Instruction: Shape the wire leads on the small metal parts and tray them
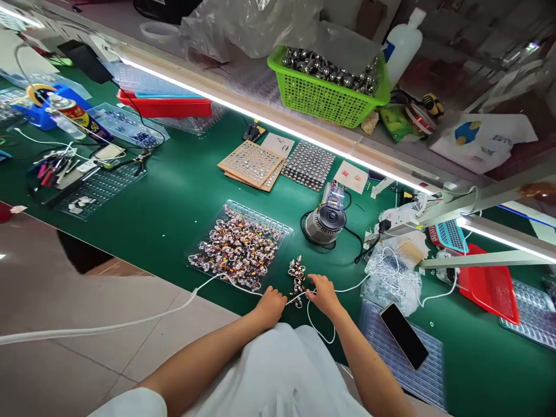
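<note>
My left hand [271, 307] rests at the front edge of the green table, fingers curled closed; whatever they hold, if anything, is hidden. A white cable [243, 288] runs by it. My right hand [324, 295] is beside a small pile of ring-like metal parts [297, 281], thumb and forefinger apart, nothing visible between them. The pile lies between and just beyond my hands. To the left, a clear plastic tray [281, 227] is covered with many similar small parts [238, 249], silvery with orange and purple bits.
Beyond my right hand stands a round grey device [325, 223] with a black cord. A phone [403, 336] lies on clear trays at the right, near a plastic bag [393, 278]. Bead boards [252, 164] lie further back. A lit shelf holds a green basket [325, 95].
</note>
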`<state>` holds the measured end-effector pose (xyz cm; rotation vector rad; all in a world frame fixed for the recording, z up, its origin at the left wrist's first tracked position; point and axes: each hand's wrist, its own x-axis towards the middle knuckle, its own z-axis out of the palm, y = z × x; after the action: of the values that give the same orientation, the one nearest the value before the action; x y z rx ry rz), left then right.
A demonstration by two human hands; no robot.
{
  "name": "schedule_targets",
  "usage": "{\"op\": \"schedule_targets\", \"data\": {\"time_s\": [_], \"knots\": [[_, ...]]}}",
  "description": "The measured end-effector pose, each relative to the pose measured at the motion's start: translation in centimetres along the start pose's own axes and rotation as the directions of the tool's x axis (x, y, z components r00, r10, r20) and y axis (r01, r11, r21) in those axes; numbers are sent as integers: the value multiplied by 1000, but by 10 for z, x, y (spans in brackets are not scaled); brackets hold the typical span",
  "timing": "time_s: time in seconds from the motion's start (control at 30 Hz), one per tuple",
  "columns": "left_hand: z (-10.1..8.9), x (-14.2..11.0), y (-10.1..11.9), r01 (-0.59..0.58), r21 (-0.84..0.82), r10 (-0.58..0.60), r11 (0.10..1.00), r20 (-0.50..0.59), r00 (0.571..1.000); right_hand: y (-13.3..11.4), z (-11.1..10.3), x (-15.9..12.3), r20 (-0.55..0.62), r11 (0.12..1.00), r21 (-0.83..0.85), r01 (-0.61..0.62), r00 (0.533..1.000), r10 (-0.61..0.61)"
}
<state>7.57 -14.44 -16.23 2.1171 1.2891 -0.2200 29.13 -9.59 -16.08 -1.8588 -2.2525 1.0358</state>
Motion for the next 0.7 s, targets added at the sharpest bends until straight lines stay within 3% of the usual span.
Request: {"op": "schedule_targets", "data": {"time_s": [0.23,0.4,0.53,0.6,0.7], "knots": [[-4,4,10,34,24,-34,999,2,999,3,9,-12,-22,999,19,39,999,-38],[-9,-6,22,7,-20,-7,1000,-1,1000,11,-6,-22,-23,995,47,87,996,-86],[-5,-13,29,-47,-103,53,994,55,997,20,-21,-37,83,989,44,143,986,-146],[0,-11,29,-12,-144,26,990,96,995,22,-23,-42,136,989,22,146,980,-148],[11,-4,26,131,-175,-113,976,110,988,15,-16,-42,123,995,-42,91,989,-85]]}}
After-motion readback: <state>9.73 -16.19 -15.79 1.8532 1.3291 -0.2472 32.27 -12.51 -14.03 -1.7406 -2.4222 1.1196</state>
